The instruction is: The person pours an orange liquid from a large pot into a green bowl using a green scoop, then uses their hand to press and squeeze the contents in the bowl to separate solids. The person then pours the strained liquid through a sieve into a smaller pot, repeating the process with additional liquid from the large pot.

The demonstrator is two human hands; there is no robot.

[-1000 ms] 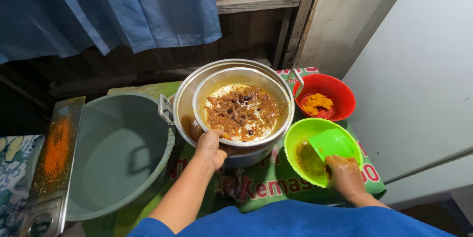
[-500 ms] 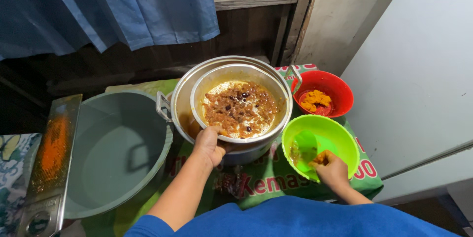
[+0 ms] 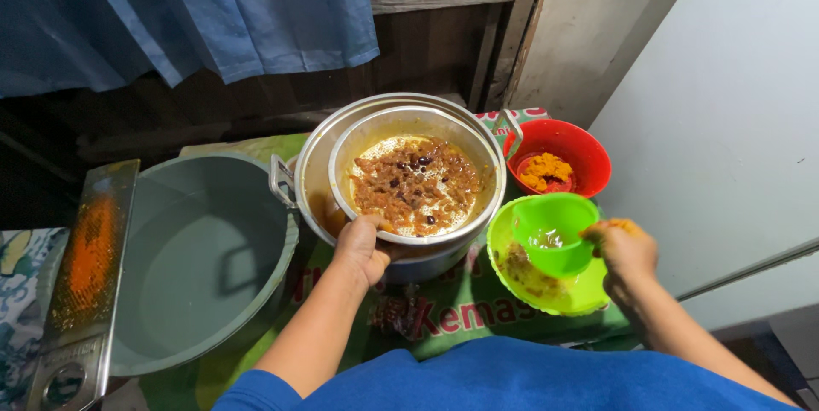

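My left hand (image 3: 363,244) grips the near rim of a metal strainer bowl (image 3: 478,206) that sits inside a larger metal pot (image 3: 311,172). The strainer holds brown shredded bits in a pale yellow liquid. My right hand (image 3: 624,250), stained orange, holds a small green cup (image 3: 550,236) by its side. The cup has some liquid in it and hangs just above a lime green bowl (image 3: 546,296) with brownish residue inside. Behind them stands a red bowl (image 3: 589,151) with orange paste in it.
A large grey bucket (image 3: 196,257) stands to the left of the pot. A metal grater (image 3: 85,266) with orange residue lies at the far left. A green printed cloth (image 3: 461,317) covers the surface. A blue curtain (image 3: 213,10) and wooden planks are behind, a white wall to the right.
My right hand has left the inside of the lime green bowl and now holds the small green cup lifted over it. My left hand stays on the strainer's rim.
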